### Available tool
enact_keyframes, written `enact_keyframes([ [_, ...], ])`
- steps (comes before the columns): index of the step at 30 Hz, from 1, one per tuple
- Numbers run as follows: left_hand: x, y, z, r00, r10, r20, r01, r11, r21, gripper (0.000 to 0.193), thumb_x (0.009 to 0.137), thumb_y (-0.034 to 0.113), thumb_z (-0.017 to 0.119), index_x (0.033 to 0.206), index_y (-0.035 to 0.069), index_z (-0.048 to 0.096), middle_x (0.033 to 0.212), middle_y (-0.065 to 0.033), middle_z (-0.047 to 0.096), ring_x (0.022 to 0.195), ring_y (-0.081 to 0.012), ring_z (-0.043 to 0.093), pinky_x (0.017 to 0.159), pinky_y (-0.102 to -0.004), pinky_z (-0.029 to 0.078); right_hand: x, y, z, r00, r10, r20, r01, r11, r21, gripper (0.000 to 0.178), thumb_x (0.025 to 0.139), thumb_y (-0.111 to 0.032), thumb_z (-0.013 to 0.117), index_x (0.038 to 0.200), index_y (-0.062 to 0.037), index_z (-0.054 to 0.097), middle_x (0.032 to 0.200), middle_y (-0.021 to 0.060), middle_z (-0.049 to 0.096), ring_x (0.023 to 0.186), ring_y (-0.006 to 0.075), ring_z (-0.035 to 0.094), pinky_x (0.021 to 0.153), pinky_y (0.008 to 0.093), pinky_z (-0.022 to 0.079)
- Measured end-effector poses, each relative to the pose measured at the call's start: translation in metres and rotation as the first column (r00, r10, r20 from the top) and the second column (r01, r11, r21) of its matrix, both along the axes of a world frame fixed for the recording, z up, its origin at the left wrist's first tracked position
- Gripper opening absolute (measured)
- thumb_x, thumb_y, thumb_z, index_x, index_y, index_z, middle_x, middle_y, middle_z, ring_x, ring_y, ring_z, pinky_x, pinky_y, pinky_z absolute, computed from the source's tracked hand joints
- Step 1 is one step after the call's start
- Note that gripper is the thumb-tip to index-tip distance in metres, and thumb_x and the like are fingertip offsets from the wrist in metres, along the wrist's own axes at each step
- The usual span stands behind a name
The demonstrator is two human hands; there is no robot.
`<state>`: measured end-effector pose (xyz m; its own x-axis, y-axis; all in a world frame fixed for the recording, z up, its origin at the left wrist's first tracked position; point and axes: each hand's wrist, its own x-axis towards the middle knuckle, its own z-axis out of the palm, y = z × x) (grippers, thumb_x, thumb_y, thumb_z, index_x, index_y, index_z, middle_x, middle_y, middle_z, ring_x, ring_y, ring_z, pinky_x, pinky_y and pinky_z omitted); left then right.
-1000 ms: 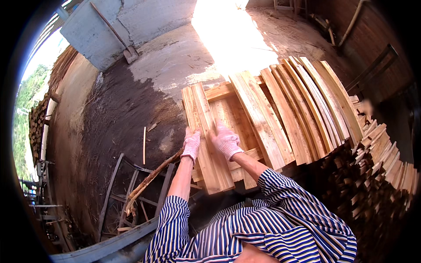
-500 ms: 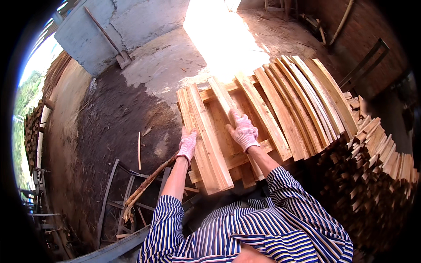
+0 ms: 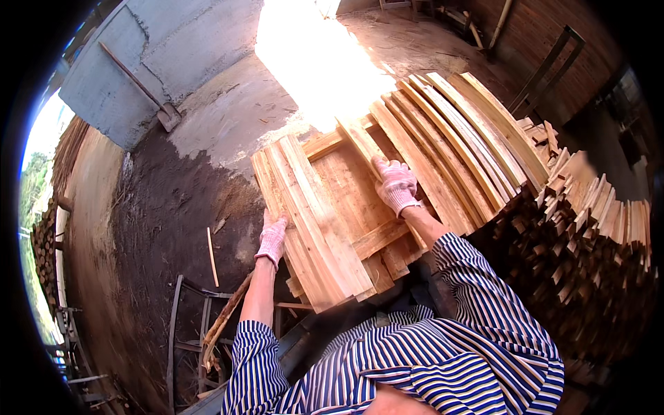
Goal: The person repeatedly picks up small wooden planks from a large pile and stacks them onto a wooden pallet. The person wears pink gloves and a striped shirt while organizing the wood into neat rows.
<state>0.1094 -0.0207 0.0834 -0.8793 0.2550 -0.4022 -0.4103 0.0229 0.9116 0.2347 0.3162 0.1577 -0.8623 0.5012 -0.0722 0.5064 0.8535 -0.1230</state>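
Both my hands wear pale pinkish knit gloves. My left hand (image 3: 272, 236) is closed at the outer edge of a group of light wooden slats (image 3: 315, 232) lying side by side; some of its fingers are hidden by the edge. With my right hand (image 3: 397, 187) I grip a single slat (image 3: 360, 143) lying across a wooden frame (image 3: 379, 238). Between that slat and the left group a gap shows bare boards beneath. Right of my right hand, several more slats (image 3: 432, 162) lie in a slanted row on the same support.
A large pile of cut wood pieces (image 3: 588, 207) rises at the right. Beside my left forearm stand a metal frame (image 3: 174, 332) and a rough stick (image 3: 225, 318). A shovel (image 3: 167, 116) leans on the pale wall (image 3: 187, 41). Bright sunlight strikes the floor beyond the slats.
The slat that was in my right hand now lies against the left group, and my right hand has moved to another slat farther right. The view has turned somewhat to the right.
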Motion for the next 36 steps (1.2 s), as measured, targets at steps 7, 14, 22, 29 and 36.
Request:
enact_keyframes([
  [7,-0.006,0.009,0.013,0.993,-0.029,0.116,0.017,0.995,0.098,0.073,0.099,0.007,0.063,0.16,0.018,0.024,0.135,-0.0151,0.059,0.109,-0.0296,0.066,0.083,-0.0499,0.062,0.003,-0.086,0.009,0.98,0.195,-0.038,-0.192,0.877,-0.44,0.057,0.104,-0.045,0.043,0.152,-0.0143,0.044,0.137,0.0183,0.057,0.119,0.0329,0.059,0.103,0.0451,0.047],
  [14,-0.006,0.022,0.014,0.995,-0.081,0.06,0.074,0.991,0.108,0.069,0.099,0.006,0.062,0.158,0.015,0.028,0.134,-0.0145,0.06,0.108,-0.028,0.066,0.083,-0.0473,0.061,0.026,0.089,-0.017,0.994,-0.108,0.006,0.101,0.944,0.315,0.043,0.1,-0.013,0.049,0.143,-0.0136,0.047,0.132,0.0206,0.058,0.122,0.0348,0.059,0.09,0.0473,0.053],
  [22,-0.005,0.01,0.014,0.994,-0.071,0.08,0.063,0.993,0.099,0.073,0.099,0.006,0.062,0.16,0.017,0.024,0.132,-0.0142,0.06,0.108,-0.0277,0.065,0.082,-0.0477,0.06,0.01,0.033,-0.019,0.893,-0.234,-0.384,-0.248,0.455,-0.855,0.058,0.098,-0.018,0.063,0.152,-0.0061,0.045,0.132,0.0172,0.067,0.114,0.0241,0.066,0.093,0.0338,0.055],
  [29,-0.008,0.017,0.018,0.995,-0.076,0.066,0.078,0.997,-0.016,0.065,0.099,0.006,0.059,0.156,0.017,0.029,0.13,-0.0131,0.06,0.109,-0.0288,0.063,0.084,-0.0484,0.06,-0.031,-0.082,-0.042,0.981,-0.093,-0.169,-0.043,0.749,-0.662,0.073,0.096,-0.04,0.054,0.155,-0.0021,0.031,0.139,0.0339,0.051,0.129,0.0479,0.051,0.109,0.0538,0.041],
  [36,-0.001,0.018,0.016,0.998,-0.004,0.062,0.003,1.0,0.021,0.061,0.101,0.012,0.059,0.155,0.019,0.032,0.125,-0.0148,0.061,0.101,-0.0315,0.067,0.077,-0.0508,0.063,0.006,0.057,-0.045,0.955,-0.241,-0.171,0.292,0.863,0.412,0.067,0.094,-0.022,0.058,0.155,-0.0111,0.034,0.155,0.0219,0.039,0.138,0.0375,0.045,0.109,0.0574,0.038],
])
